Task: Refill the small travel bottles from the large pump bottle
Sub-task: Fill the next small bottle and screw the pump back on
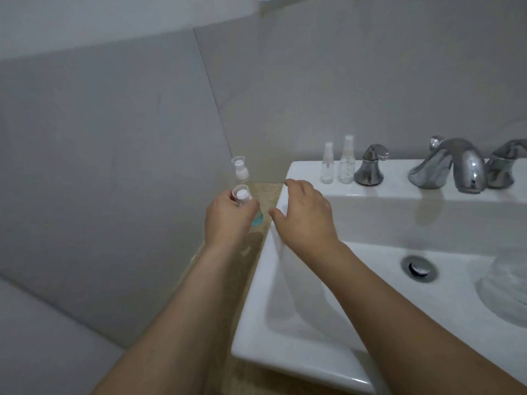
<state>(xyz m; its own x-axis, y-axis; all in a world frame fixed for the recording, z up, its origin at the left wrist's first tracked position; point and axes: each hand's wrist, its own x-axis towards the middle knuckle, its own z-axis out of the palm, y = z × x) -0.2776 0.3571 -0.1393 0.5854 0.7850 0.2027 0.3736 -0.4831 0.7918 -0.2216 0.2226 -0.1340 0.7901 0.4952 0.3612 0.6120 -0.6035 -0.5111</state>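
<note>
So the left hand (228,215) grips a small clear bottle (241,195) with a white cap and some teal liquid low in it, over the speckled surface (263,195) beside the sink (285,323). Right hand (302,212) hovers loose, holding nothing. 2 clear spray bottles (336,163) stand on the sink ledge near the faucet (453,163).

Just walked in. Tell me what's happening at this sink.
A person stands at a white sink. Their left hand grips a small clear bottle with a white cap and some blue-green liquid, over the counter strip beside the wall. The right hand hovers open over the sink's corner. Two small spray bottles stand on the back ledge, left of the tap.
</note>
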